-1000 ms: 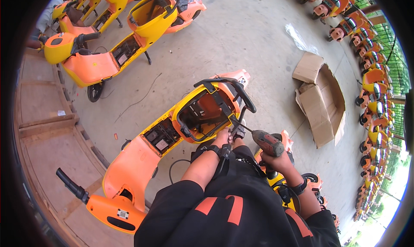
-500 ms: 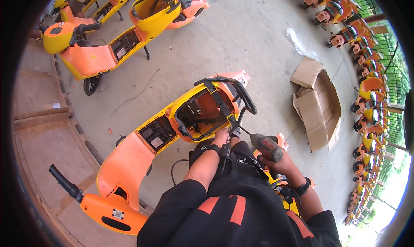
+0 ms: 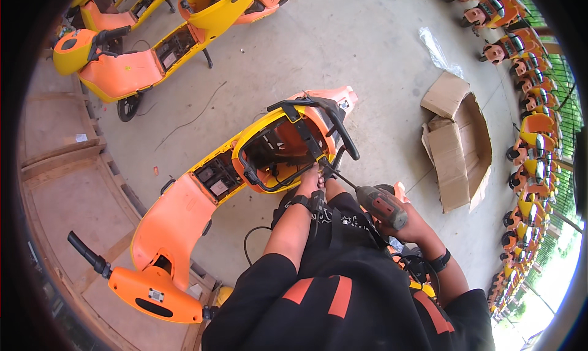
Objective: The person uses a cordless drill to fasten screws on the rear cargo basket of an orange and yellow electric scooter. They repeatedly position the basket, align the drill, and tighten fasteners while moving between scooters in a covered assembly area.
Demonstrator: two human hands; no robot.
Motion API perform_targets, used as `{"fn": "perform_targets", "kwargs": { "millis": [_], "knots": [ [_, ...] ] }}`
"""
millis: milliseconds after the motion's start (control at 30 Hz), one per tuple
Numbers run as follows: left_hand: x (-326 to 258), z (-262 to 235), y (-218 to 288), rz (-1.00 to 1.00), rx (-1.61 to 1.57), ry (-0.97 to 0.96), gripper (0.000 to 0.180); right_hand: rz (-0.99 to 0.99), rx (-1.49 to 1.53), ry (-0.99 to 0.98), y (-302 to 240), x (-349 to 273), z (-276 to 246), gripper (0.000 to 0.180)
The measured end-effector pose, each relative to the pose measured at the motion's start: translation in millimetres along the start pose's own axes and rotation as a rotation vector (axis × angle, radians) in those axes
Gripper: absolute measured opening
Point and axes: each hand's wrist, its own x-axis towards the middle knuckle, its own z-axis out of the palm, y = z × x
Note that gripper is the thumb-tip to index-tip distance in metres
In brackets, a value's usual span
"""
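An orange and yellow scooter with its seat removed lies across the concrete in front of me, its open compartment ringed by a black rail. My left hand rests at the compartment's near rim, fingers curled against the black frame. My right hand grips a dark red power drill. The drill's long bit reaches to the frame right beside my left hand. Whether the left hand grips anything is hidden.
Another scooter of the same kind stands at the upper left. A flattened cardboard box lies to the right. A row of scooters lines the right edge. Wooden pallets border the left.
The view has shifted a little. My right hand and drill have stayed beside the compartment, the bit still at the frame near my left hand.
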Motion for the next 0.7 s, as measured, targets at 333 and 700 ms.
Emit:
{"fn": "perform_targets", "kwargs": {
  "millis": [333,700],
  "knots": [
    [-1,9,12,0.032,0.255,0.105,0.034,0.102,0.164,-0.076,22,-17,-39,0.076],
    [-15,24,13,1.229,1.681,0.339,0.028,0.231,0.249,0.085,63,-79,-46,0.057]
  ]
}}
